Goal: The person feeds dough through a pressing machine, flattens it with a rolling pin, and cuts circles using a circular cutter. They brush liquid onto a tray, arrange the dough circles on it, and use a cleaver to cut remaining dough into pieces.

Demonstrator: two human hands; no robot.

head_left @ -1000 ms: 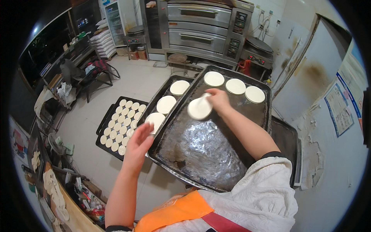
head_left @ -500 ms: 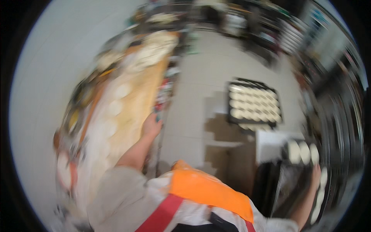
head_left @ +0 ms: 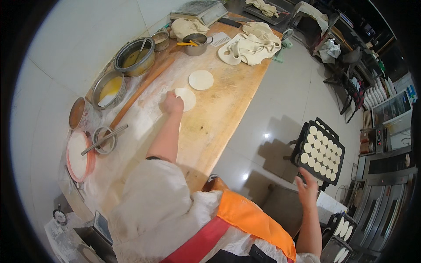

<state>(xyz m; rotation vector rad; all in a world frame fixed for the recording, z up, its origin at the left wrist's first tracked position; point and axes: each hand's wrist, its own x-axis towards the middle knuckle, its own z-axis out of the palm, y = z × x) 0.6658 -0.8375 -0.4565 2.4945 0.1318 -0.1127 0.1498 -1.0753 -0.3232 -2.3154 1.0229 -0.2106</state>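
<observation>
My left hand [head_left: 173, 103] reaches over the floured wooden worktable, its fingers curled at the left edge of a flat dough round [head_left: 187, 99]. The fingertips are partly hidden, but they appear to pinch that edge. Just beyond lies a second flat dough disc [head_left: 201, 80], apart from the first. Off to the right, my right hand [head_left: 308, 187] hangs in the air with its fingers apart and nothing in them. In the picture it is just below a black tray [head_left: 302, 151] filled with rows of small pale dough rounds [head_left: 322, 151].
Along the wall side lie a long wooden rolling pin [head_left: 142, 90], pots [head_left: 136, 57], a bowl of yellow liquid [head_left: 110, 90] and a pink-rimmed tub [head_left: 80, 155]. Dough strips [head_left: 252, 44] are heaped at the table's far end. Trays of long dough pieces [head_left: 343, 228] stand low right.
The view has turned toward the worktable. My left hand went from the table's edge to the dough round. My right hand came away from the tray of long dough pieces.
</observation>
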